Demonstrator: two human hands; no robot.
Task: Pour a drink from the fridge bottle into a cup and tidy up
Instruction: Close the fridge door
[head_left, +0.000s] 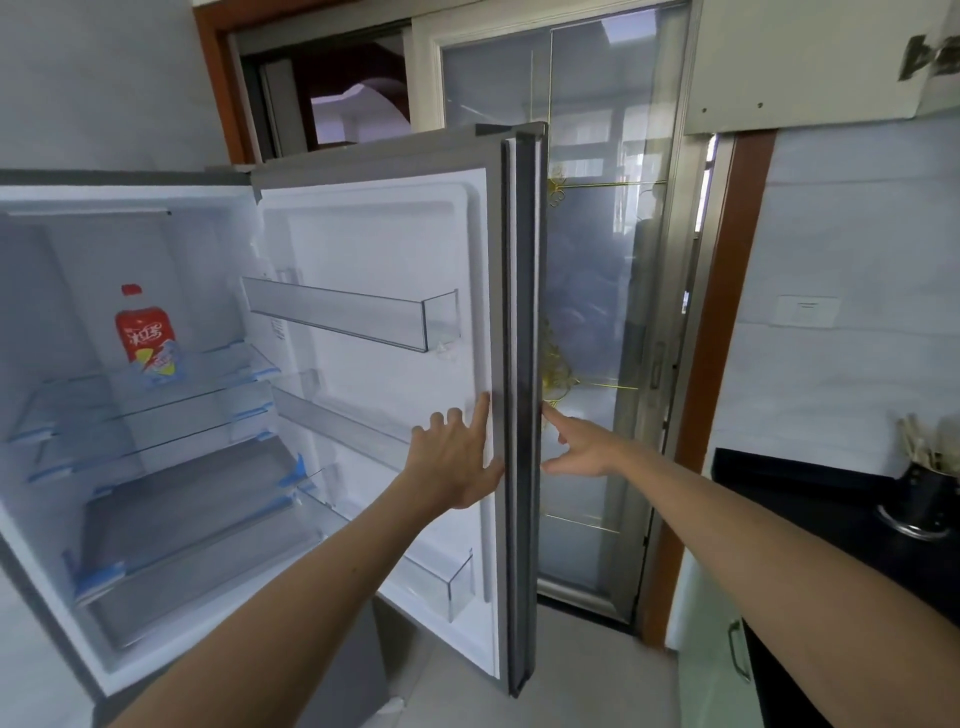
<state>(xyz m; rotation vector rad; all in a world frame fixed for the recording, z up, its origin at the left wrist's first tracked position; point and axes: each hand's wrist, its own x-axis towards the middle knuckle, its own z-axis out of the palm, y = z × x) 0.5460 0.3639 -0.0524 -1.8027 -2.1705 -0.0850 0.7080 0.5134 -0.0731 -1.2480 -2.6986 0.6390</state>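
- Both bare forearms reach forward from the bottom of the view, one on each side of the open fridge door's free edge.
- Left grip: open, fingers mostly straight and spread, palm and forefinger laid flat against the inner face of the door beside the grey gasket. It holds nothing.
- Right grip: on the outer side of the same edge, with forefinger and thumb stretched out and their tips touching the door edge. The other fingers look loosely folded. Nothing is held.
- Bottle: red label, red cap, standing upright on the upper glass shelf inside the fridge, towards the back. It is well apart from both grips.
- Fridge interior: lit and white, with further glass shelves below that have blue tape at the corners.
- Door: a clear bin at the upper level and another clear bin low down.
- Behind the door: a sliding glass door with gold trim.
- Far right: a black worktop carrying a dark holder of sticks, and a white wall switch above.
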